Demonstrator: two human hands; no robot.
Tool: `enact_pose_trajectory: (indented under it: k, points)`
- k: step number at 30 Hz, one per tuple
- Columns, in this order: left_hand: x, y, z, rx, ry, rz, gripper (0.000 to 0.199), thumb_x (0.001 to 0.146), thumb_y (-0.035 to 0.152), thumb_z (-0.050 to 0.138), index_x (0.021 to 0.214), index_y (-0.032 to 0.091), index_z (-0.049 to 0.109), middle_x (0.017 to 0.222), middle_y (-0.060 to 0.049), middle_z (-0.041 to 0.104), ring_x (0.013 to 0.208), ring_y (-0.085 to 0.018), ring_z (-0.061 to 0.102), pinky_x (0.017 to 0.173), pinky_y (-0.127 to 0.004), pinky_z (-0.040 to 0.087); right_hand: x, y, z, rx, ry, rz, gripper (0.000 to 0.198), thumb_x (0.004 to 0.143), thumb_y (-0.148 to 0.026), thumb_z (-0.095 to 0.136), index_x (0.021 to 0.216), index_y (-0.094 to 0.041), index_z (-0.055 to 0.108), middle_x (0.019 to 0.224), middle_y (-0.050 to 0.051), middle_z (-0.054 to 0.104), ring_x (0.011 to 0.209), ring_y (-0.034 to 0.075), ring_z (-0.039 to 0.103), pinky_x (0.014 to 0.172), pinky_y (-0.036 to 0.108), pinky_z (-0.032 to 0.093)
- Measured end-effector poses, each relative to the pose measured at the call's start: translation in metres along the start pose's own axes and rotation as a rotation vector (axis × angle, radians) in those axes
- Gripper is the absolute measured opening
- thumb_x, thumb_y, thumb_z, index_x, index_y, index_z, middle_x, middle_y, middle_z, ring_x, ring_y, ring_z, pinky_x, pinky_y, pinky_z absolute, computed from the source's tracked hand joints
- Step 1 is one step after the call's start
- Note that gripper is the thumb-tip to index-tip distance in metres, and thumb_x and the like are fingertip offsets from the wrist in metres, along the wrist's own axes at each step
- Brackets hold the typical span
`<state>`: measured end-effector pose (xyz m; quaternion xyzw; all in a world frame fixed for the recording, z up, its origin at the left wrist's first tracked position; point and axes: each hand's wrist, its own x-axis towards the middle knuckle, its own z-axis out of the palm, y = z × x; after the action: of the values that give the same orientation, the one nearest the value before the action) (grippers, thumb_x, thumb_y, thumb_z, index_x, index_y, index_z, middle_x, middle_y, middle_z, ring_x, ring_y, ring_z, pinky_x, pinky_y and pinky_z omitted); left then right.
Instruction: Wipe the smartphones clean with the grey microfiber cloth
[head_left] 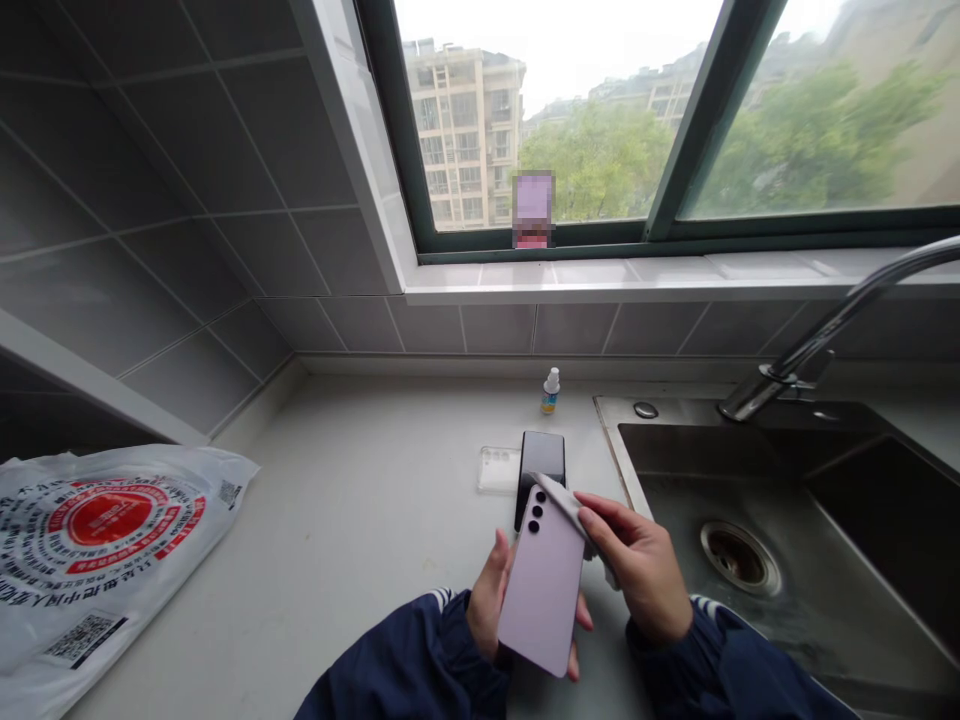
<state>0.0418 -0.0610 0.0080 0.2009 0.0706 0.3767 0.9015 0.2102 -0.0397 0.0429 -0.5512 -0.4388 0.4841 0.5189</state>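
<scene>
A pale purple smartphone [544, 590] rests tilted in my left hand [489, 590], its back and camera lenses facing up. The thumb lies along its left edge and fingertips show past the right edge. My right hand [637, 565] pinches a grey cloth [564, 502] against the phone's upper right corner, beside the lenses. Just beyond, a dark-screened phone [544, 452] lies on the counter, partly covered by the held phone and the cloth. A clear phone case [498, 470] sits at its left. Farther back stands a small white-capped spray bottle [550, 392].
On the right is a steel sink [626, 470] with a chrome faucet [817, 340] arching over it. A white plastic bag with red print [112, 560] lies on the counter [360, 520] at the left. A tiled wall and window rise behind.
</scene>
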Motion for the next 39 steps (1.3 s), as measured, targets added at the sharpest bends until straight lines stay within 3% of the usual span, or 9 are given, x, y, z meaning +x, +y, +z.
enact_pose_trajectory:
  k: [9,16,21,25,29,35,39]
  points:
    - [-0.003,-0.001,0.000,0.047,0.059,-0.003,0.088,0.084,0.079,0.019,0.122,0.008,0.056,0.090,-0.020,0.071,0.061,-0.031,0.073,0.045,-0.031,0.053,0.003,0.014,0.002,0.026,0.025,0.048,0.051,0.075,-0.053,0.077,0.110,-0.016,0.075,0.094,0.010,0.077,0.078,0.021,0.070,0.066,0.027,0.056]
    - [-0.002,-0.006,0.002,0.089,0.138,0.037,0.086,0.086,0.077,0.021,0.115,0.008,0.063,0.090,-0.019,0.073,0.060,-0.028,0.072,0.045,-0.029,0.051,-0.003,0.006,0.003,0.006,0.061,0.017,0.048,0.076,-0.054,0.075,0.107,-0.018,0.077,0.106,0.010,0.075,0.099,0.029,0.069,0.085,0.037,0.057]
    - [-0.002,-0.007,-0.002,0.067,0.232,0.099,0.090,0.085,0.079,0.021,0.107,0.006,0.069,0.087,-0.018,0.074,0.057,-0.026,0.071,0.047,-0.029,0.050,-0.016,0.009,0.012,0.029,-0.047,0.034,0.055,0.080,-0.056,0.071,0.118,-0.017,0.072,0.083,0.006,0.076,0.060,0.019,0.065,0.053,0.029,0.056]
    - [-0.001,-0.003,-0.001,0.058,0.308,0.063,0.094,0.083,0.081,0.023,0.101,0.004,0.072,0.075,-0.018,0.074,0.057,-0.023,0.070,0.050,-0.028,0.049,-0.025,0.017,0.019,0.026,-0.093,-0.004,0.055,0.079,-0.053,0.073,0.121,-0.018,0.070,0.082,0.005,0.075,0.058,0.016,0.062,0.055,0.028,0.055]
    - [0.006,0.000,-0.001,0.059,0.377,0.068,0.092,0.084,0.080,0.021,0.105,0.006,0.071,0.067,-0.016,0.072,0.052,-0.022,0.067,0.051,-0.029,0.047,-0.026,0.016,0.022,0.067,-0.105,0.057,0.055,0.079,-0.054,0.073,0.121,-0.019,0.071,0.085,0.007,0.075,0.045,0.013,0.057,0.042,0.026,0.051]
    - [0.011,0.005,-0.006,0.129,0.240,0.032,0.100,0.084,0.081,0.013,0.112,0.001,0.067,0.069,-0.019,0.072,0.055,-0.022,0.068,0.052,-0.028,0.047,-0.017,0.009,0.017,0.181,-0.080,0.142,0.056,0.070,-0.054,0.080,0.109,-0.014,0.076,0.077,0.009,0.074,0.038,0.011,0.053,0.036,0.026,0.047]
    - [0.008,0.007,-0.002,0.113,0.221,0.101,0.092,0.088,0.075,0.012,0.120,0.006,0.063,0.089,-0.019,0.075,0.063,-0.025,0.072,0.052,-0.029,0.049,-0.013,0.009,0.014,0.201,-0.118,0.188,0.055,0.069,-0.056,0.080,0.106,-0.015,0.077,0.077,0.008,0.074,0.043,0.015,0.057,0.034,0.026,0.047]
